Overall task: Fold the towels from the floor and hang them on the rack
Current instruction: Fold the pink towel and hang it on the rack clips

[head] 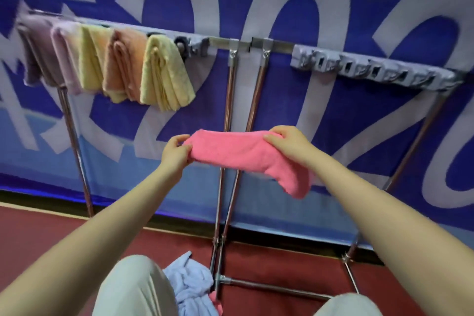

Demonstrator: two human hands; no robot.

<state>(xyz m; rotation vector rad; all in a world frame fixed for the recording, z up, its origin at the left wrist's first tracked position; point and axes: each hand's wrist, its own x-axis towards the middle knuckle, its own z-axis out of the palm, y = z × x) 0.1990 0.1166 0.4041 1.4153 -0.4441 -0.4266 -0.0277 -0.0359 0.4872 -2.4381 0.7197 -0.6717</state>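
A folded pink towel [241, 154] is stretched between both hands in mid-air, below the rack's top bar [223, 42]. My left hand [175, 152] pinches its left end. My right hand [288, 142] grips the right part, and the towel's right end droops past it. Several folded towels hang on the left stretch of the bar: mauve [38, 54], pale pink [64, 56], yellow [91, 59], orange [123, 64] and another yellow [164, 74]. A crumpled light blue towel [189, 282] lies on the floor between my knees, with a scrap of pink cloth [215, 301] beside it.
The rack stands on slanted metal legs [228, 115] with a low crossbar [272, 287] near the floor. The bar's right stretch carries grey clips [372, 68] and no towels. A blue banner wall [333, 110] rises behind. The floor [282, 264] is red.
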